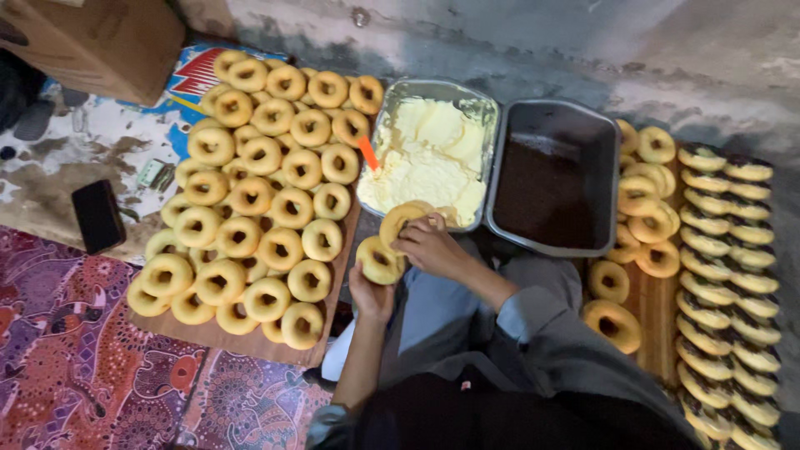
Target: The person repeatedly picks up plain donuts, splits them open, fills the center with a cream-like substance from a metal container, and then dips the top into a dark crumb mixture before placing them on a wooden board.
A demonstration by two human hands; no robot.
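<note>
head view: the left hand is closed around one doughnut half, pinching it from below at the outer rim, with its flat face turned partly up toward the camera. the right hand grips a second doughnut half by the edge, fingers curled over the top, just above the near rim of the metal tray of pale cream. both pieces sit between the person's lap and that tray, nearly touching each other. each is a ring, so there is no real long axis; the hole of the left one faces up and slightly left, while the right one is tilted on edge. they look light, soft and easy to crush or tear, likely a little greasy, so the outer rim with a loose hold seems the safest place to take them. an orange spreader stands in the cream. a dark tray lies beside it, plain doughnuts cover a board on the left, and filled ones line up on the right.
</note>
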